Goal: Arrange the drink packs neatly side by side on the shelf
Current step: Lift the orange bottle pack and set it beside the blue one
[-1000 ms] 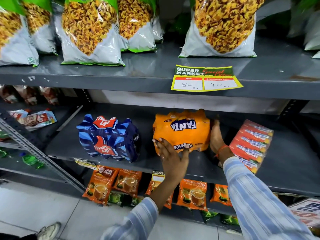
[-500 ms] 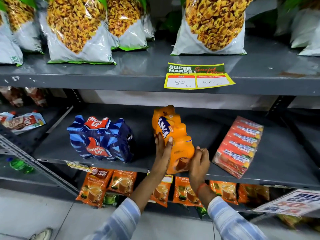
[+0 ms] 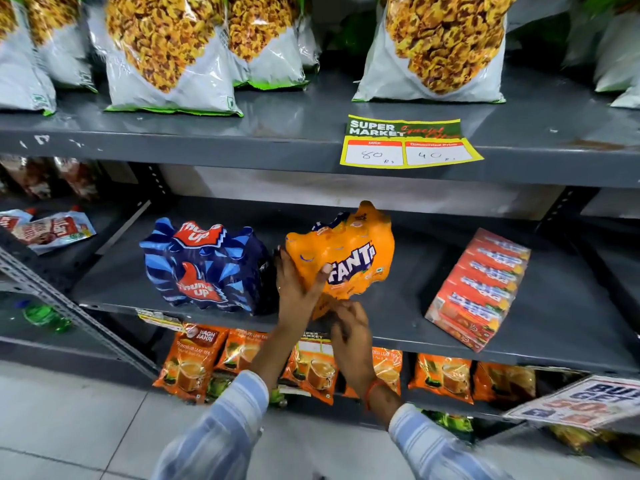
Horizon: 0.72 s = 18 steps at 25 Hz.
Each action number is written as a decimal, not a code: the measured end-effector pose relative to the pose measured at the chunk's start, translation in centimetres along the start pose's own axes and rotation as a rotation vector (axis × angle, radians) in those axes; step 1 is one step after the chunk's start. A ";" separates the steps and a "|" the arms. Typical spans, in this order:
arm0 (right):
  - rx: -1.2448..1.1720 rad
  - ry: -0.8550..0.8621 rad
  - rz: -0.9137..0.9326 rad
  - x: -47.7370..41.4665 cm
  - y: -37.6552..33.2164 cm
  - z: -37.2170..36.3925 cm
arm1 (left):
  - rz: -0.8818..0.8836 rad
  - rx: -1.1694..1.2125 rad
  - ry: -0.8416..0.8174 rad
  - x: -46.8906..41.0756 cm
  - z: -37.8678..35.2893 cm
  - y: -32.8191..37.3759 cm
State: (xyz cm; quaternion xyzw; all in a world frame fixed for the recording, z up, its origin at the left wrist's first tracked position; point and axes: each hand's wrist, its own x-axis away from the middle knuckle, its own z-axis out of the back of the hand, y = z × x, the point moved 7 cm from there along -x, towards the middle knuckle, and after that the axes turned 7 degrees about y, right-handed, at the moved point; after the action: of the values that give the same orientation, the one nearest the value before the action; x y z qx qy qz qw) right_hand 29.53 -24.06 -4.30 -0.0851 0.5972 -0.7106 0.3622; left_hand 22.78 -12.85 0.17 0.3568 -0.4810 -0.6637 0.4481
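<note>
An orange Fanta drink pack [image 3: 349, 251] is tilted above the grey middle shelf [image 3: 398, 313], its label facing me. My left hand [image 3: 298, 289] grips its left side, thumb across the front. My right hand [image 3: 349, 327] supports its lower front corner from beneath. Just to the left, a blue Thums Up drink pack [image 3: 204, 265] stands on the same shelf, close to my left hand. A red drink pack [image 3: 479, 289] lies slanted further right on the shelf.
Big snack bags [image 3: 166, 50] line the upper shelf, which carries a yellow price tag [image 3: 408, 143] on its edge. Orange tea pouches [image 3: 194, 362] fill the shelf below. A sale sign [image 3: 581, 403] sticks out at lower right. Another rack stands at the left.
The Fanta pack stood flat on the shelf, was lifted and turned edge-on, and now is tilted with its label to me, closer to the Thums Up pack. My right hand moved under it.
</note>
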 end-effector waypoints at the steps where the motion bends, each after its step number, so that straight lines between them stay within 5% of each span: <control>1: 0.042 0.068 -0.002 -0.8 -0.1 1.2 | -0.025 -0.056 0.027 0.4 -0.1 -0.2; 5: 0.078 0.408 -0.115 -6.6 0.9 7.4 | -0.056 -0.132 0.066 -0.2 0.2 -0.5; 9: -0.220 0.114 -0.507 -12.5 2.5 7.2 | -0.066 -0.150 0.048 -0.7 0.6 -0.4; 11: -0.174 0.057 -0.500 -11.7 2.5 6.8 | -0.070 -0.123 0.086 -0.2 1.2 -0.5; 18: -0.072 0.364 -0.362 -3.6 2.4 8.0 | -0.082 -0.020 0.213 0.6 4.2 -1.7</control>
State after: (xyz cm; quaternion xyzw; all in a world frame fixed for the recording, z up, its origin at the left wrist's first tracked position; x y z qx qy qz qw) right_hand 37.51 -28.20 -3.22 -0.0742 0.6524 -0.7458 0.1124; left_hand 18.37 -11.86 -0.26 0.4402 -0.4090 -0.6447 0.4726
